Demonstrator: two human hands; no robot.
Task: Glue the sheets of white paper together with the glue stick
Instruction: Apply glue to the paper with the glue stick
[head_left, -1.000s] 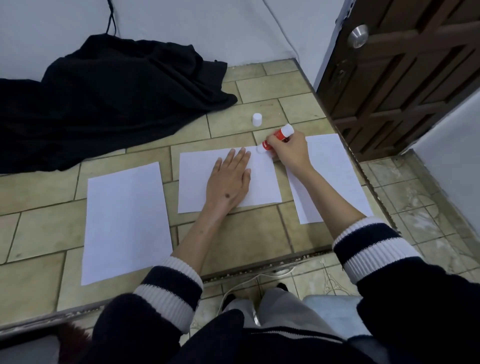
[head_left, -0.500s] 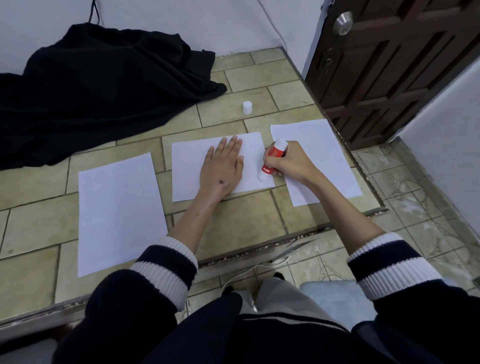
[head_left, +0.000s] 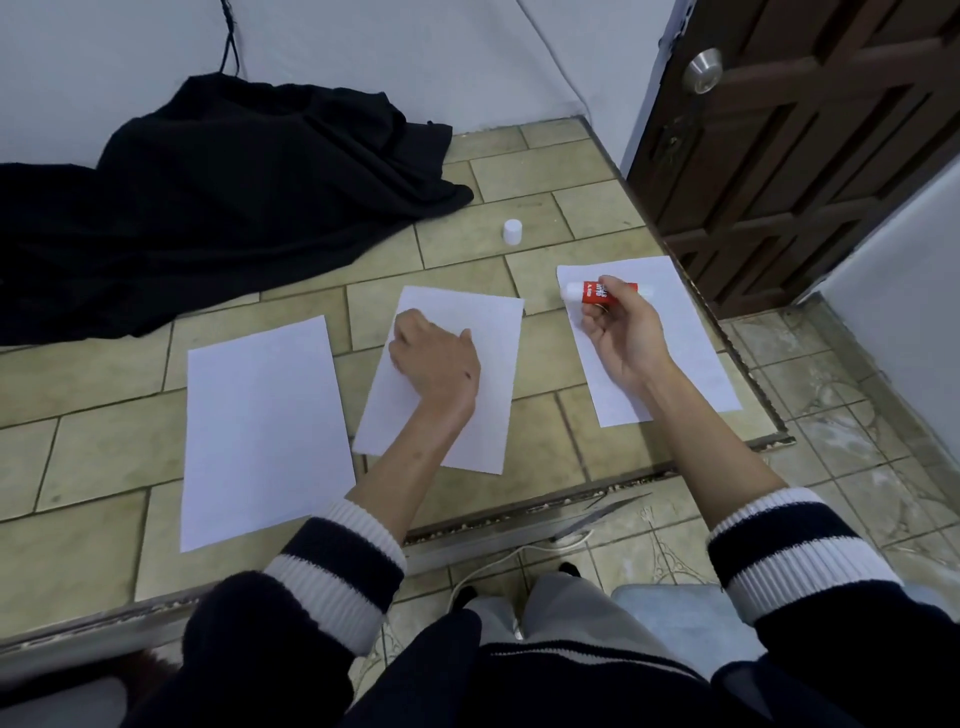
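While the right hand (head_left: 621, 338) pinches the glue stick (head_left: 605, 292), left-hand fingers (head_left: 408, 340) curl on the middle of 3 sheets (head_left: 483, 374).

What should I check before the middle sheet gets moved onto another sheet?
1. Red glue stick held clear of paper in right hand: ok.
2. Small white cap off, standing on the tiled surface: ok.
3. Left hand on the middle white paper sheet, fingers curled: ok.
4. Glue laid along the middle sheet's edge: cannot tell.
5. Left white sheet and right white sheet lying flat, apart from the middle one: ok.
6. Black cloth clear of the sheets: ok.
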